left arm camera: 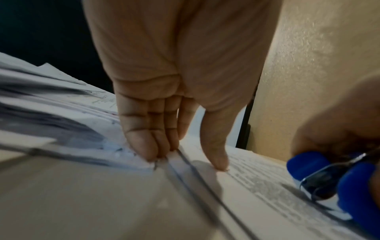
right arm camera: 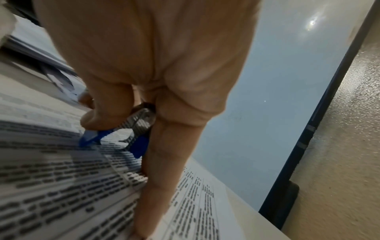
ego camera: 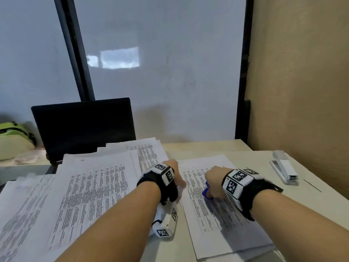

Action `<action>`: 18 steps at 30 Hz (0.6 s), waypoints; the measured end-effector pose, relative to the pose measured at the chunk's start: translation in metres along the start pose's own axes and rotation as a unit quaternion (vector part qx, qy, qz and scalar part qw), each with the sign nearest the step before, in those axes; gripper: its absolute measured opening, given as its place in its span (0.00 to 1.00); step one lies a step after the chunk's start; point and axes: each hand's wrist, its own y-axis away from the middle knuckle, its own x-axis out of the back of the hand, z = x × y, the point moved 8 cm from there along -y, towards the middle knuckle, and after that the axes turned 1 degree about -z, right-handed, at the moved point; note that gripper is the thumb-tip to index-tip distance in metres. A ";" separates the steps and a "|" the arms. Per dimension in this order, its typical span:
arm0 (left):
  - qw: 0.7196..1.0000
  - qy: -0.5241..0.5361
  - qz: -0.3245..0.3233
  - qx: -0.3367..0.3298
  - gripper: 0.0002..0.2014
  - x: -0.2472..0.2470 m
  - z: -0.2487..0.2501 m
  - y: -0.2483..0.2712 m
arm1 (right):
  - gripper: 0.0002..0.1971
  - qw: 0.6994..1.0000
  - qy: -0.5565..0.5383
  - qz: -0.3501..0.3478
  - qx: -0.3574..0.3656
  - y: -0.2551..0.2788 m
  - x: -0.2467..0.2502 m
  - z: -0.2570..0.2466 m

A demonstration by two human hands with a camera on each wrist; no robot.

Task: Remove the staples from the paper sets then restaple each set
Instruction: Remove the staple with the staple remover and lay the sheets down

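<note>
The person's two hands are down on a printed paper set [ego camera: 217,205] that lies flat on the pale desk [ego camera: 207,146], right in front of them. The left hand [ego camera: 174,173] sits at the set's upper left corner with its fingers [left arm camera: 141,146] straight and together, tips pressed onto the edge of the sheets, and the thumb planted a little apart on the printed page — flat and holding nothing. Just at those fingertips a small dark bit of metal shows at the paper's edge; it may be a staple, but the blur makes it too hard to say.

The right hand [ego camera: 214,181] is curled round a blue staple remover [ego camera: 206,190], thumb and fingers squeezing its blue grips with the metal part [right arm camera: 141,120] between them. The remover rests low over the text of the same set, near the left hand but not touching it. Its claws are hidden, so whether they bite on anything cannot be told.

To the left of the hands a larger spread of printed paper sets [ego camera: 85,186] fans out in overlapping layers across the desk, reaching back to a dark laptop [ego camera: 83,127] standing open behind them. Well off to the right, near the beige wall [ego camera: 302,82], a white stapler [ego camera: 285,168] lies on the desk — untouched. A green and cream bag [ego camera: 13,138] sits at the far left edge.
</note>
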 end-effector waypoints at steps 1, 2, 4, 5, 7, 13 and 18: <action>1.000 -0.008 -0.005 0.004 0.19 0.000 0.001 -0.003 | 0.16 1.000 0.008 0.000 0.005 -0.001 0.000 -0.001; 1.000 -0.016 -0.007 0.006 0.22 0.000 0.002 -0.005 | 0.15 1.000 0.013 0.002 0.009 -0.002 0.001 -0.002; 0.999 -0.034 -0.014 0.012 0.24 -0.003 0.000 -0.007 | 0.14 1.000 0.019 0.007 0.011 -0.003 0.001 -0.001; 0.999 -0.043 -0.016 0.017 0.26 -0.004 -0.001 -0.009 | 0.15 1.000 0.021 0.009 0.011 -0.004 0.001 0.000; 0.999 -0.049 -0.017 0.015 0.27 -0.005 -0.003 -0.013 | 0.15 1.000 0.019 0.011 0.014 -0.005 0.002 0.002; 0.997 -0.015 -0.074 -0.002 0.42 -0.013 -0.001 -0.016 | 0.10 1.000 0.000 0.012 -0.002 -0.003 0.003 0.009; 0.997 -0.008 -0.075 0.001 0.40 -0.016 0.000 -0.011 | 0.06 1.000 0.007 0.010 0.002 0.004 0.003 0.005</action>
